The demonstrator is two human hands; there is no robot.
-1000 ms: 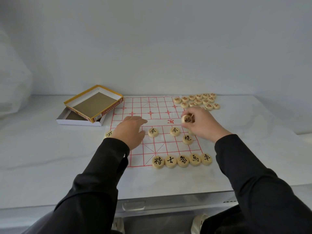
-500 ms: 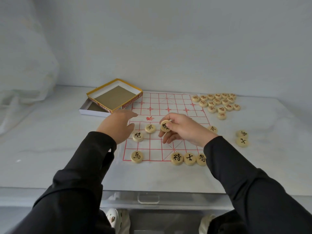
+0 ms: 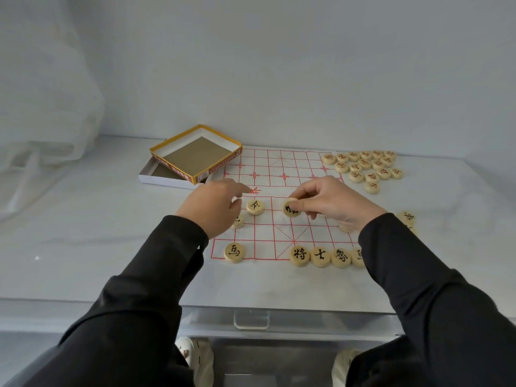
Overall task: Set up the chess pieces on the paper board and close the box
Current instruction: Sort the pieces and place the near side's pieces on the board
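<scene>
Pinching round wooden disc (image 3: 291, 210) (black glyph) | right hand (image 3: 332, 203) | paper board (image 3: 282, 166)

One paper board (image 3: 282, 163) is seen, and one box in two parts: one white tray (image 3: 156, 180) and one yellow-edged lid (image 3: 195, 156). Sixteen red-lettered pieces (image 3: 365, 163) are counted in the heap beside the board. Eleven black-lettered pieces (image 3: 299, 255) can be made out, several partly hidden. Two hands are shown: one left hand (image 3: 212, 206), one right hand (image 3: 335, 203).
</scene>
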